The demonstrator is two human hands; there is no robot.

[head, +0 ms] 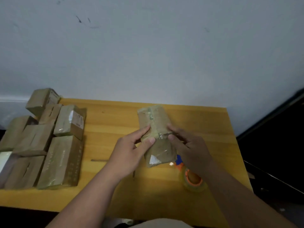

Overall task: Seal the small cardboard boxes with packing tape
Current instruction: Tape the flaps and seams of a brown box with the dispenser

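Beside the orange-cored clear tape roll (193, 179), both hands grip a small brown cardboard box (155, 129): left hand (131, 149) steadies, right hand (189, 148) pinches the tape end. Judged mid-seal; next, press tape flat.

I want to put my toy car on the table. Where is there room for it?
There is bare table between the pile of boxes on the left and the box both hands hold. The near edge, under the left hand, is bare too. By the right hand it is crowded: the tape roll lies there.
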